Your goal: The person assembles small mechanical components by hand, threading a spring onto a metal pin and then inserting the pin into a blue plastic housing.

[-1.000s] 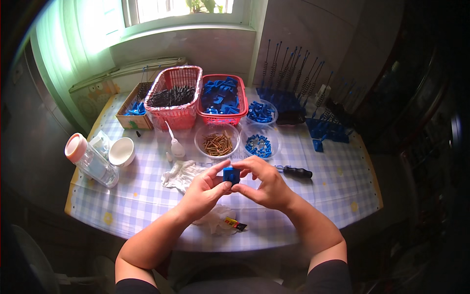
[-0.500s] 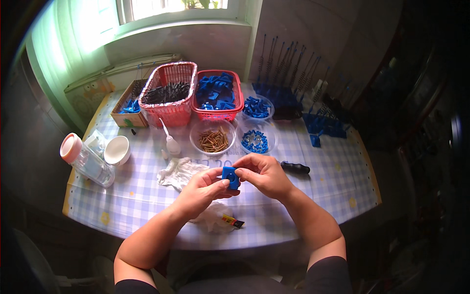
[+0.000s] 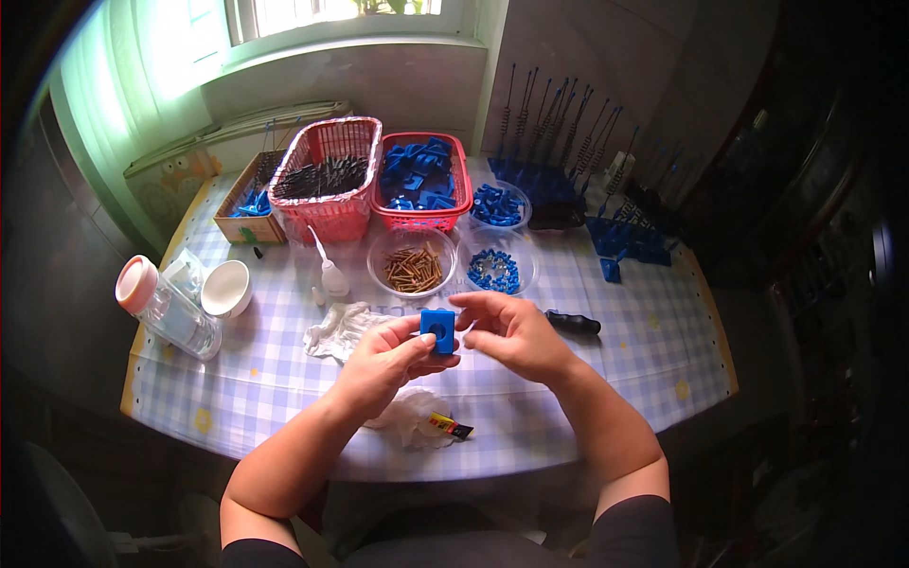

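My left hand [image 3: 381,363] grips a small blue rectangular plastic piece [image 3: 442,319] between thumb and fingers. A dark round recess shows in its face, with the thumb tip just beside it. Just right of the piece, my right hand [image 3: 519,343] is open, its thumb and fingers apart and nothing seen between them. Beyond the hands stand a clear bowl of copper-coloured metal pins [image 3: 414,270] and a clear bowl of small blue caps [image 3: 493,272]. A yellow and black glue tube [image 3: 450,426] rests on a crumpled white tissue [image 3: 407,419] nearer to me.
Behind are a basket of black springy rods [image 3: 325,177], a red basket of blue parts [image 3: 417,178] and another bowl of blue pieces [image 3: 499,205]. Upright rods in blue bases [image 3: 630,239] stand right, near a black-handled tool [image 3: 574,323]. A bottle [image 3: 170,312] and white bowl [image 3: 226,289] are left.
My right hand has let go of the blue piece and its fingers have spread. My left hand has lifted the piece slightly away and turned its face more toward me.
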The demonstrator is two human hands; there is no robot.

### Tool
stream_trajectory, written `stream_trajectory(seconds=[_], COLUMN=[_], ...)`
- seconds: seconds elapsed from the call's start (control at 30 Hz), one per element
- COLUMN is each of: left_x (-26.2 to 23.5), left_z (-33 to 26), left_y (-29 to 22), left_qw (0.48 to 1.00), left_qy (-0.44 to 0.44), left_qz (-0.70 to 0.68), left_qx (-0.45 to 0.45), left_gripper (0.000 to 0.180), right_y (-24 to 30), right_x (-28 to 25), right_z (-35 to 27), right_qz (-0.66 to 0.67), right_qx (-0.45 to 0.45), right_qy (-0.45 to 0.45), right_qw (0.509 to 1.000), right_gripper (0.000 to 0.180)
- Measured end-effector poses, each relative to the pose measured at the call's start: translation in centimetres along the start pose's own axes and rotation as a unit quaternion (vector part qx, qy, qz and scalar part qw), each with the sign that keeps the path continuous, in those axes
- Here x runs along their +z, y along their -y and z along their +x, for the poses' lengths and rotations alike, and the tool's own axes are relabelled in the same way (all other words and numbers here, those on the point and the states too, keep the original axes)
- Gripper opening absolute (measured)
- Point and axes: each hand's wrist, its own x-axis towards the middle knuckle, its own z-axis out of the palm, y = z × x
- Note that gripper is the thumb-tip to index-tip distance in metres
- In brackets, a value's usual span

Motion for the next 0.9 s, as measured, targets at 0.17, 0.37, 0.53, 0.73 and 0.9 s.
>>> stream_trajectory(seconds=[0.17,0.37,0.53,0.73,0.9], left_x=[0.1,0.0,0.1,0.2,0.5], left_z=[-0.1,0.0,0.0,0.1,-0.1], left_y=[-0.2,-0.2,-0.2,0.0,0.2], left_qw=[1.0,0.999,0.999,1.0,0.994], left_qy=[0.002,0.001,0.001,0.005,0.031], left_qz=[-0.017,-0.03,-0.031,0.013,0.087], left_qx=[-0.006,-0.014,-0.015,0.011,0.052], left_gripper=[0.034,0.033,0.033,0.036,0.04], right_y=[1.8,1.6,1.4,1.0,-0.3], right_x=[-0.7,-0.7,-0.1,0.0,1.0], right_z=[-0.3,-0.8,-0.4,-0.5,-0.4], right_qz=[-0.036,-0.184,-0.161,-0.102,-0.052], right_qx=[0.044,-0.026,-0.058,-0.004,-0.015], right_qy=[-0.067,-0.084,-0.135,-0.042,-0.021], right_qw=[0.996,0.979,0.976,0.994,0.998], right_gripper=[0.021,0.024,0.013,0.03,0.025])
